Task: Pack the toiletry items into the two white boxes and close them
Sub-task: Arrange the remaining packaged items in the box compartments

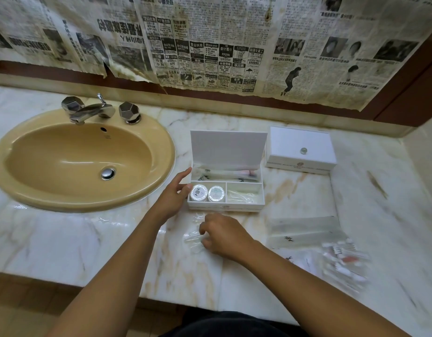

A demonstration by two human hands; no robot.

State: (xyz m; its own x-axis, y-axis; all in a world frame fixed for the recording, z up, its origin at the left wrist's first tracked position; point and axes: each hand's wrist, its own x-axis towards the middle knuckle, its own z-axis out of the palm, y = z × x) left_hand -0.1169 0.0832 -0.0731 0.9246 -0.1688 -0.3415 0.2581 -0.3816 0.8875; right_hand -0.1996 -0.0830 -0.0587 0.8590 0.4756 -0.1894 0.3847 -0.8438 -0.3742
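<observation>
Fingers of the right hand (pixel 224 235) are curling down onto a clear packet (pixel 194 235) on the counter (pixel 88 239), just in front of the open box (pixel 225 190). The packet is lying on the thumb side of that hand, under and to the left of the fingertips; it is so transparent and crinkled that its long axis is hard to read, though it seems to be running roughly away from the person. Whether the fingers are already pinching it or only touching it, I cannot tell. The right hand is the nearer one by far, so the lift is probably falling to it.

The left hand (pixel 173 195) is resting against the left wall of the open box, fingers straight and loosely together, likely steadying it.

Inside the open box, two round tubs (pixel 207 193) are sitting in the front left compartment, clear wrappers in the front right one, and long sachets across the back. The lid is standing upright behind.

The closed box (pixel 301 149) is sitting to the right of and behind the open box. More sachets (pixel 307 231) and a blurred pile of small packets (pixel 343 260) are lying to the right front of the open box, not yet packed.
</observation>
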